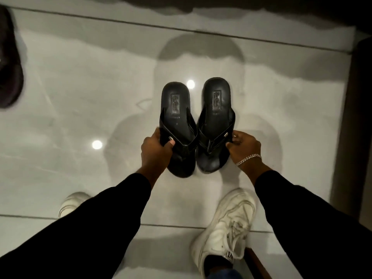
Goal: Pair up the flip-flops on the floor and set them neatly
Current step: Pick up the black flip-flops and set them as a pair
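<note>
Two black flip-flops sit side by side in the middle of the glossy grey tiled floor, heels pointing away from me. My left hand (156,151) grips the outer edge of the left flip-flop (177,121) at its strap. My right hand (244,147), with a silver chain bracelet at the wrist, pinches the outer edge of the right flip-flop (216,117). The inner edges of the two flip-flops touch near the straps. Both arms are in black sleeves.
My white sneakers stand below, the right sneaker (225,226) near and the left sneaker (72,202) partly hidden by my arm. A dark rounded object (10,63) lies at the left edge. A dark wooden frame (350,117) runs down the right side.
</note>
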